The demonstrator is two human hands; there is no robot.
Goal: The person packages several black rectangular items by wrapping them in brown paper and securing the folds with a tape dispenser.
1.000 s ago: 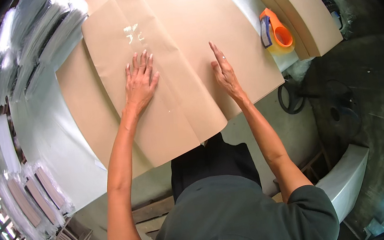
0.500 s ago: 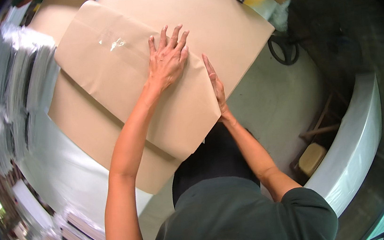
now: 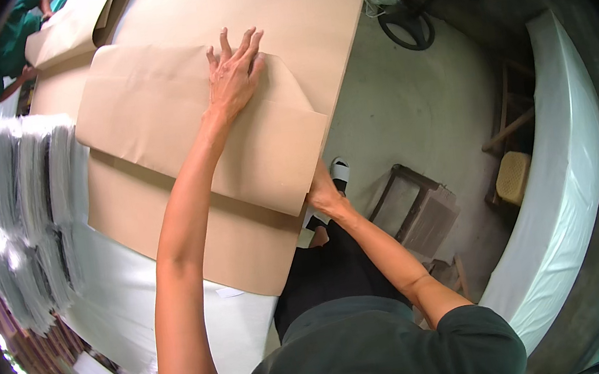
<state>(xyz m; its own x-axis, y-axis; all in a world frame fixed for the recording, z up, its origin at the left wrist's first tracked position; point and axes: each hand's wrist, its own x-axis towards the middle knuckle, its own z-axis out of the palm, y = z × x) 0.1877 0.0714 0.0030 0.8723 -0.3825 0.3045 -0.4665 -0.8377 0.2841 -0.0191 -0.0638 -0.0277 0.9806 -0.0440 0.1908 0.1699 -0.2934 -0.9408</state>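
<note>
A folded sheet of brown paper [image 3: 182,126] lies on top of a larger stack of brown paper sheets [image 3: 250,15] on a white table [image 3: 136,309]. My left hand [image 3: 233,72] rests flat on the folded sheet, fingers spread and pressing down. My right hand [image 3: 322,193] grips the near right corner of the folded sheet at the table's edge, with the fingers partly hidden under the paper.
Rows of clear-wrapped packs [image 3: 29,210] line the table's left side. Another person in green [image 3: 17,42] works at the far left with more brown paper [image 3: 68,36]. On the floor to the right stand a wooden stool [image 3: 420,206], a black coil [image 3: 407,27] and a white-covered bench [image 3: 572,178].
The view has swung left and down. My left hand has stayed pressing the folded sheet, while my right hand has slid from the sheet's right side to its near corner at the table edge.
</note>
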